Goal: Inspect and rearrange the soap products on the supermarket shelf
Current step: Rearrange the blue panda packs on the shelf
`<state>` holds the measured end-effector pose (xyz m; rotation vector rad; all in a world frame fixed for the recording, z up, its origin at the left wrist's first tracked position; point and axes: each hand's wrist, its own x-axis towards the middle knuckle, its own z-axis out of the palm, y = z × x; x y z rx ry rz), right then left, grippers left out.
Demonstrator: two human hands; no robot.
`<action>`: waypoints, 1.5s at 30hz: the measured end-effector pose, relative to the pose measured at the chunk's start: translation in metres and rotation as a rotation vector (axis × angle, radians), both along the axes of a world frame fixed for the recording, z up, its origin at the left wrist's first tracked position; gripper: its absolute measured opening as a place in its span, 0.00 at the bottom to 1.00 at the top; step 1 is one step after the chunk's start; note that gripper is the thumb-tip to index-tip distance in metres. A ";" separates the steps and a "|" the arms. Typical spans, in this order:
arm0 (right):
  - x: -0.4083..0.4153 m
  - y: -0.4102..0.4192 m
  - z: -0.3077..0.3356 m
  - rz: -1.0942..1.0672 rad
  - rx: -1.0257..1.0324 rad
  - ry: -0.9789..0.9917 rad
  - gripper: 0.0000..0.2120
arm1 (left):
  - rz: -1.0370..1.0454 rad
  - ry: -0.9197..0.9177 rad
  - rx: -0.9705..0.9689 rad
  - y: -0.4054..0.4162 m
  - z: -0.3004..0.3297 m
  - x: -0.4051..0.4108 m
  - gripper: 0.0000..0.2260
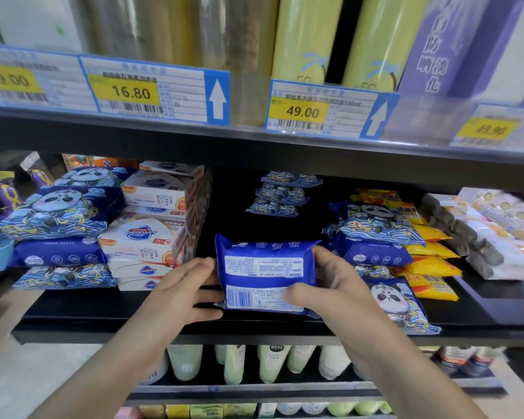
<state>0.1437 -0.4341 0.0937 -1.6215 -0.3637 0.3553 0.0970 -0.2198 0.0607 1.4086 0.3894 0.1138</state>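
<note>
I hold a blue soap pack in front of the middle shelf, its printed back and barcode turned toward me. My left hand grips its left edge with thumb on top and fingers underneath. My right hand grips its right side, thumb across the lower label. More blue panda-print packs are stacked at the left, others at the right, and a few sit deep at the back. One panda pack lies flat by my right wrist.
White boxed soaps are stacked left of the gap. Yellow packs and pale wrapped bars fill the right. Price tags line the upper shelf edge under tall bottles. Bottles stand on the shelf below.
</note>
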 end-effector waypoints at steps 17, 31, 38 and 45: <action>-0.008 0.007 -0.014 -0.045 -0.073 -0.707 0.24 | -0.103 0.003 -0.187 0.009 0.017 0.006 0.19; -0.002 -0.014 -0.011 0.076 -0.694 -0.982 0.35 | -0.119 0.134 -0.146 0.000 0.010 0.004 0.09; -0.006 -0.021 0.015 0.201 -0.723 -0.940 0.26 | -0.187 0.033 -0.053 0.002 0.003 0.002 0.19; -0.006 -0.013 0.014 0.213 -0.865 -1.101 0.26 | -0.312 0.023 0.043 -0.020 0.005 0.004 0.28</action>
